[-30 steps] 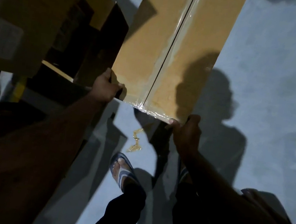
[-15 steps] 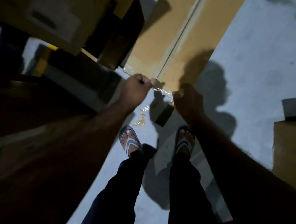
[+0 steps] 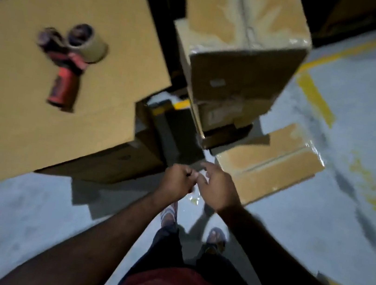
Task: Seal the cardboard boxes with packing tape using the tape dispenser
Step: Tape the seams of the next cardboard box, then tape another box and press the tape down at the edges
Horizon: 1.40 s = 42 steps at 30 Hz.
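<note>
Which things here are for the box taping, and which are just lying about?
For the job: tape dispenser, tall taped box, low taped box, plain cardboard under the dispenser.
Just lying about: yellow floor lines, yellow-and-black piece between the boxes.

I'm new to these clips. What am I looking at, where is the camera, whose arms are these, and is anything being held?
There is no machine here. A person wears one wide-angle camera on the head, so you look down along their own arms to their sandalled feet on the grey floor.

The left hand and right hand meet in front of the body. The left one's fingers are curled and the right one's are loosely spread. Something clear glints between them, perhaps a scrap of tape, but it is too blurred to tell.

The red tape dispenser is not held. It lies with its roll on a flat cardboard at the left. A taped box sits on a stack ahead, and a second taped box sits lower beside it.
</note>
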{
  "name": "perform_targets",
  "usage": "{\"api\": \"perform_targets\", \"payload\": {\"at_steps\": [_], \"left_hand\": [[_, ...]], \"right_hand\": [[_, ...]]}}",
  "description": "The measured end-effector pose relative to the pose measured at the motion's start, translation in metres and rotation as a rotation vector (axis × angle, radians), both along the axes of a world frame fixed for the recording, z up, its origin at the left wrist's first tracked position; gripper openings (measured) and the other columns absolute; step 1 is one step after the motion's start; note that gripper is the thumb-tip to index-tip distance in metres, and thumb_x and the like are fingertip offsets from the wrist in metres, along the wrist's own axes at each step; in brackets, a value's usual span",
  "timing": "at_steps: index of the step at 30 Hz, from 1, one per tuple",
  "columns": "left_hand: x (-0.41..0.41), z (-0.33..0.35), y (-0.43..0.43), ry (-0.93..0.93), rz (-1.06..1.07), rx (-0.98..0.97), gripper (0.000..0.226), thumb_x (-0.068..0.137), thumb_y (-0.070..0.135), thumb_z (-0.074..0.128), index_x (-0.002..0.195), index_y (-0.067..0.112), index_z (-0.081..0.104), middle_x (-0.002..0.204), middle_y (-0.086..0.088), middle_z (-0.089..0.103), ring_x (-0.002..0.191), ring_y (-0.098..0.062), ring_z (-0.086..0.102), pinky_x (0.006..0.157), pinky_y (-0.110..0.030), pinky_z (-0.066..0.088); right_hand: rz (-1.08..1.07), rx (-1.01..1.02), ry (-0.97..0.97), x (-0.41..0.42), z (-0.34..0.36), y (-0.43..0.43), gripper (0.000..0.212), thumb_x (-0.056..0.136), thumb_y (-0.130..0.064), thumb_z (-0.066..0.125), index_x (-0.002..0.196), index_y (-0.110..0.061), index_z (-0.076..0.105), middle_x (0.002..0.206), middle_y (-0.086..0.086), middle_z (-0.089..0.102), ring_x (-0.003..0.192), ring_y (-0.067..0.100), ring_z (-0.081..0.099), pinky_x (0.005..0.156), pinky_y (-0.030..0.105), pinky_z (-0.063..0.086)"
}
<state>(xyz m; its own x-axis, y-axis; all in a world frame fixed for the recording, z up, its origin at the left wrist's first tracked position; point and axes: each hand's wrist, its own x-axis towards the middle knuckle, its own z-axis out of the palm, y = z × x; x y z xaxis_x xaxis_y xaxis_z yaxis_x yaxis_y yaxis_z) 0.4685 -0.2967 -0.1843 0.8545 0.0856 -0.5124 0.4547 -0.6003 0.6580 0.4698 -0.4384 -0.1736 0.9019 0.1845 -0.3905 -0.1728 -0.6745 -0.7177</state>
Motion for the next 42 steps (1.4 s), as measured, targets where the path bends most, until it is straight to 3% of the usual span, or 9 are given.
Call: {"api": "perform_targets", "payload": {"at_steps": [3,11,16,19,21,24,29,36,42], "left_hand": [[-0.019,0.048,0.04,-0.111,0.077,-0.007,0.02,0.093,0.006,0.065,0.075,0.004,0.073,0.073,-0.011,0.072,0.07,-0.027,0.069,0.068,-0.043,0.057],[-0.124,0.121,0.121,-0.342,0.468,-0.202,0.034,0.085,0.004,0.057,0.077,0.03,0.077,0.079,0.001,0.076,0.078,-0.019,0.071,0.071,-0.038,0.058],[-0.209,0.135,0.182,-0.355,0.742,-0.291,0.023,0.095,-0.001,0.056,0.081,0.007,0.073,0.073,0.001,0.065,0.072,-0.009,0.058,0.074,-0.031,0.05],[-0.259,0.132,0.223,-0.356,0.903,-0.307,0.039,0.097,0.002,0.056,0.071,0.027,0.071,0.07,0.011,0.064,0.071,-0.007,0.06,0.085,-0.037,0.055],[-0.291,0.127,0.246,-0.371,1.027,-0.329,0.038,0.098,0.001,0.053,0.087,0.029,0.075,0.07,0.013,0.063,0.071,-0.006,0.06,0.088,-0.039,0.057],[-0.343,0.125,0.274,-0.411,1.211,-0.361,0.031,0.099,-0.001,0.05,0.113,0.014,0.073,0.07,0.011,0.064,0.071,-0.008,0.062,0.082,-0.028,0.056],[-0.432,0.13,0.298,-0.462,1.666,-0.355,0.02,0.096,0.001,0.051,0.085,0.009,0.066,0.077,-0.009,0.07,0.073,-0.021,0.07,0.076,-0.035,0.059],[-0.52,0.11,0.292,-0.405,2.098,-0.108,0.028,0.104,0.03,0.052,0.092,0.005,0.058,0.072,-0.003,0.071,0.055,-0.016,0.06,0.057,-0.03,0.051],[-0.568,0.081,0.265,-0.325,2.348,-0.233,0.042,0.095,0.035,0.062,0.084,-0.005,0.057,0.064,-0.006,0.07,0.046,-0.015,0.054,0.049,-0.023,0.039]], "right_hand": [[0.187,0.034,-0.088,0.004,0.05,0.034,0.044,0.095,-0.031,0.056,0.137,-0.02,0.054,0.125,0.009,0.066,0.114,0.025,0.062,0.093,0.035,0.05],[0.647,0.096,-0.207,-0.031,0.139,0.142,0.042,0.094,-0.039,0.059,0.135,-0.031,0.055,0.107,-0.002,0.072,0.093,0.009,0.066,0.076,0.025,0.051],[0.854,0.159,-0.181,-0.077,0.157,0.23,0.041,0.092,-0.037,0.063,0.132,-0.031,0.058,0.111,-0.009,0.07,0.074,-0.01,0.054,0.061,0.001,0.035],[0.98,0.191,-0.157,-0.109,0.159,0.291,0.041,0.093,-0.036,0.063,0.133,-0.029,0.058,0.121,-0.009,0.067,0.094,-0.004,0.059,0.067,-0.001,0.033],[1.047,0.212,-0.128,-0.133,0.154,0.328,0.041,0.093,-0.036,0.063,0.133,-0.027,0.058,0.123,-0.009,0.066,0.106,0.0,0.058,0.073,0.001,0.036],[1.154,0.222,-0.061,-0.177,0.141,0.378,0.04,0.092,-0.034,0.065,0.131,-0.027,0.06,0.12,-0.009,0.066,0.099,-0.007,0.058,0.072,0.001,0.039],[1.407,0.21,0.032,-0.264,0.128,0.45,0.037,0.091,-0.035,0.067,0.126,-0.028,0.061,0.114,-0.006,0.068,0.094,-0.004,0.063,0.08,0.021,0.048],[1.807,0.167,0.129,-0.375,0.114,0.511,0.039,0.092,-0.04,0.064,0.129,-0.029,0.059,0.117,-0.007,0.065,0.094,0.0,0.063,0.074,0.016,0.045],[2.117,0.06,0.199,-0.447,0.082,0.535,0.035,0.092,-0.036,0.063,0.125,-0.023,0.062,0.11,-0.002,0.067,0.106,0.013,0.062,0.09,0.027,0.047]]}}
